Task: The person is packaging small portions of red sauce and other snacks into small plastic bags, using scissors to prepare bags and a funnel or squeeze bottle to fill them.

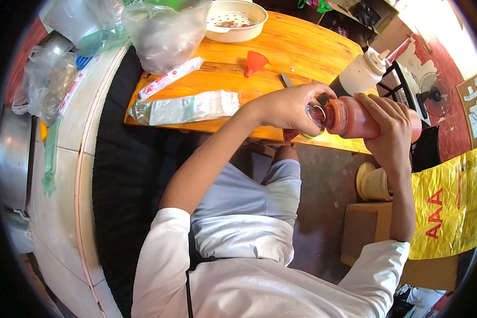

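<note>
My left hand pinches the top of a small clear plastic bag, with dark red sauce visible in its lower corner. A squeeze bottle of red sauce lies nearly sideways in my right hand. Its neck points left into the mouth of the bag, partly hidden by my left fingers. Just behind the hands stands a second squeeze bottle, white above and dark with liquid below. A knife blade shows beyond my left wrist. Farther back on the wooden table rests a red funnel.
A stack of clear plastic bags lies along the table's near edge, beside a printed bag packet. Behind are a bulky plastic bag and a cream perforated basin holding small items. A tiled counter runs along the left.
</note>
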A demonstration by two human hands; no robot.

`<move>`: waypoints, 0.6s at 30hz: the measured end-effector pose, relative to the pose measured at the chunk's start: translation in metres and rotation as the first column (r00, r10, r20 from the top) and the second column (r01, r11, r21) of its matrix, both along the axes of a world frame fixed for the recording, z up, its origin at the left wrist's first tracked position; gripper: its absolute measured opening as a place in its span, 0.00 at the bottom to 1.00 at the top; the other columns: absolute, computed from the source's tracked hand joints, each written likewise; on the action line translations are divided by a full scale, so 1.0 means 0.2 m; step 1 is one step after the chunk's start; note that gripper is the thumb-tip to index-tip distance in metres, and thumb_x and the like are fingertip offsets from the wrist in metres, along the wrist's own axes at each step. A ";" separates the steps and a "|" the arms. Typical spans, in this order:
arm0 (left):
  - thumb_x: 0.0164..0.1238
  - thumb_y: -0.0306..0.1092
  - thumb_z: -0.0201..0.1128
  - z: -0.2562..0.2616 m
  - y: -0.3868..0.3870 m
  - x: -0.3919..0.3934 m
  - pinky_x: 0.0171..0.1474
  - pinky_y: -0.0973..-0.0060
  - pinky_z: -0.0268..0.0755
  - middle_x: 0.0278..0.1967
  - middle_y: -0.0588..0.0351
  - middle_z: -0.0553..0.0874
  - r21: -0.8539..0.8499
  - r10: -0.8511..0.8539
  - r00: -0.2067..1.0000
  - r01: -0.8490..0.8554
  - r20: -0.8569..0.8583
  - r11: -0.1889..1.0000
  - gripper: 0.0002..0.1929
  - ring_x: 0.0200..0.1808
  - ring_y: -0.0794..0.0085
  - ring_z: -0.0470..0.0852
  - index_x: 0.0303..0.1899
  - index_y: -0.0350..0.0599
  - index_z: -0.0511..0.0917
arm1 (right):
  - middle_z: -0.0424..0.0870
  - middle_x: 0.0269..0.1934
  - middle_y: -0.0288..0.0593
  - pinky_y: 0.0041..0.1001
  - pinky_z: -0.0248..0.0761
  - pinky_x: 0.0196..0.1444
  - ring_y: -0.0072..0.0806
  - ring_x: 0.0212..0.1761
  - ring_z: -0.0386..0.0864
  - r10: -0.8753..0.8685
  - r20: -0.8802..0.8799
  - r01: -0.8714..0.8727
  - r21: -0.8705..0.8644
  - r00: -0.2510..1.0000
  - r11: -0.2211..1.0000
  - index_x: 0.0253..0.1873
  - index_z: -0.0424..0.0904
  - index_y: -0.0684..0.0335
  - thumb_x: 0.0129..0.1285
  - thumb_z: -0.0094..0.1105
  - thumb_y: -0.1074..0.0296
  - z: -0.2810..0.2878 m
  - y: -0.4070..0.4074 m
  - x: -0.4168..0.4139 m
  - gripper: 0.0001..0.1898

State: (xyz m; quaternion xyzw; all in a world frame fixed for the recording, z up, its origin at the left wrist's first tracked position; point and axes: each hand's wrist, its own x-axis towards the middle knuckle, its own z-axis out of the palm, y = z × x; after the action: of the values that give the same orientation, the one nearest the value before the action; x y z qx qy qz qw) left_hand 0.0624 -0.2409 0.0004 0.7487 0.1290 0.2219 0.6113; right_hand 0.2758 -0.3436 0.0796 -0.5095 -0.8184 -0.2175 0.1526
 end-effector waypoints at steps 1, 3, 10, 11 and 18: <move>0.52 0.27 0.70 -0.01 0.01 0.01 0.47 0.76 0.78 0.49 0.44 0.81 0.002 -0.001 1.000 0.001 0.012 1.000 0.37 0.47 0.70 0.82 0.65 0.38 0.63 | 0.86 0.46 0.39 0.33 0.69 0.53 0.34 0.49 0.82 -0.002 0.000 0.002 -0.001 1.000 1.000 0.54 0.83 0.56 0.35 0.65 0.82 0.01 0.00 0.00 0.32; 0.52 0.27 0.69 -0.01 0.01 0.02 0.43 0.77 0.80 0.49 0.43 0.81 0.004 -0.004 1.000 0.004 0.024 1.000 0.37 0.46 0.70 0.83 0.65 0.37 0.62 | 0.86 0.47 0.38 0.33 0.68 0.54 0.34 0.49 0.82 -0.004 0.022 0.004 0.013 1.000 1.000 0.54 0.83 0.55 0.35 0.65 0.82 0.01 0.00 0.00 0.33; 0.53 0.27 0.69 0.07 -0.03 -0.04 0.26 0.78 0.82 0.48 0.42 0.81 -0.070 0.007 1.000 -0.009 -0.026 0.998 0.36 0.35 0.72 0.85 0.66 0.41 0.62 | 0.86 0.47 0.40 0.34 0.69 0.54 0.36 0.50 0.82 -0.006 -0.074 0.003 -0.050 0.997 0.999 0.54 0.83 0.55 0.35 0.66 0.82 -0.02 0.01 0.01 0.32; 0.53 0.27 0.68 0.07 -0.03 -0.04 0.26 0.78 0.82 0.48 0.42 0.82 -0.071 0.020 1.000 -0.021 -0.018 0.997 0.36 0.33 0.72 0.86 0.66 0.42 0.62 | 0.86 0.46 0.41 0.34 0.70 0.54 0.38 0.50 0.82 -0.016 -0.108 0.010 -0.056 0.994 0.998 0.54 0.83 0.56 0.36 0.67 0.81 -0.04 0.01 0.01 0.32; 0.54 0.26 0.67 0.06 -0.02 -0.07 0.26 0.79 0.82 0.45 0.44 0.83 -0.071 0.011 1.000 -0.011 -0.003 0.997 0.35 0.29 0.71 0.86 0.66 0.44 0.63 | 0.86 0.46 0.45 0.33 0.74 0.53 0.42 0.49 0.83 -0.041 -0.303 0.007 -0.112 0.952 0.994 0.53 0.82 0.58 0.37 0.72 0.79 -0.12 0.01 -0.03 0.30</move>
State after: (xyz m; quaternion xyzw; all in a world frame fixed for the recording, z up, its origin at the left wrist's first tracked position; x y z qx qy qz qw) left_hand 0.0490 -0.2452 0.0130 0.7259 0.1416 0.2197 0.6363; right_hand 0.2706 -0.3417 0.0557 -0.5544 -0.7894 -0.0930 0.2464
